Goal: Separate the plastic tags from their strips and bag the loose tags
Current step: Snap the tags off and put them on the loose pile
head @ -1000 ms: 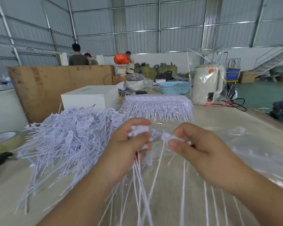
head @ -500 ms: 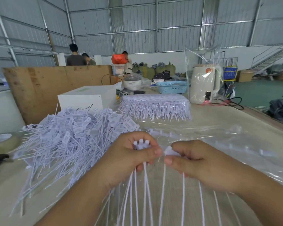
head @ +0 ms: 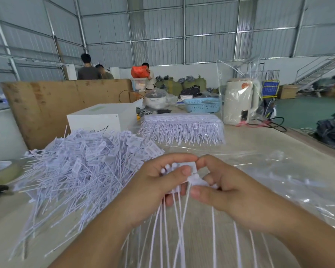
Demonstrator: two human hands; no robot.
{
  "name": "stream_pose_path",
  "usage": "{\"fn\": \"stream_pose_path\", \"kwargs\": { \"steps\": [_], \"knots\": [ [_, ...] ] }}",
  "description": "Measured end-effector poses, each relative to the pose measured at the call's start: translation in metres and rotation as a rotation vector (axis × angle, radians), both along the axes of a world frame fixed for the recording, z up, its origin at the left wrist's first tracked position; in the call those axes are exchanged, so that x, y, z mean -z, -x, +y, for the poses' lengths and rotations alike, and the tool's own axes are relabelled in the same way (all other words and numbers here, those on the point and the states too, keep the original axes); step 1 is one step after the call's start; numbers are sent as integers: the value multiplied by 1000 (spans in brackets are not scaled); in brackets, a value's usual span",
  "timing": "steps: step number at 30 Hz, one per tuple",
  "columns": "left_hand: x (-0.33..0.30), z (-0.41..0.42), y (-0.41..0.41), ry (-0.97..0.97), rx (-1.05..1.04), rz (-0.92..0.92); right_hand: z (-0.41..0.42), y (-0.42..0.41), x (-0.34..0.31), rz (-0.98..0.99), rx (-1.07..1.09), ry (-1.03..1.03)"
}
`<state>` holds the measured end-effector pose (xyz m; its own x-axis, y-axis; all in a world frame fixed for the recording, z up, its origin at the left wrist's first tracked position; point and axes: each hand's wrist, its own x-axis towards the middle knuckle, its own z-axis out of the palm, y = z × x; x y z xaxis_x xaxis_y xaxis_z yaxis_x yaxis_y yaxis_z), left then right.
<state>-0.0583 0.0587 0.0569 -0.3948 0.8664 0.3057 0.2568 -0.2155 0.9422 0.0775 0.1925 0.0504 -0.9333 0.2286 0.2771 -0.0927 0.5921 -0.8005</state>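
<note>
The left hand (head: 159,182) curls its grip around a small bunch of white plastic tags (head: 184,171), thumb pressed over their heads, stems trailing toward the counter's near edge. The right hand (head: 226,190) pinches what seems to be one tag head beside it, though fingers partly hide it. Both hover over a clear plastic bag (head: 278,171) spread on the counter (head: 259,140). A heap of loose tags (head: 81,167) lies left; unseparated strips (head: 182,128) sit toward the far edge.
</note>
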Motion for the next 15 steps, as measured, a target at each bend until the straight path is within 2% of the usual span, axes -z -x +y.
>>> {"fn": "stream_pose_path", "kwargs": {
  "steps": [4,9,12,15],
  "knots": [
    [0,-5,3,56,54,-21,0,1,1,50,11,-66],
    [0,-2,0,70,85,55,-1,4,4,64,41,-143],
    [0,-1,1,44,15,32,-1,3,3,34,15,-97],
    [0,0,8,-20,-143,43,6,-1,-3,-49,59,-134]
  ]
}}
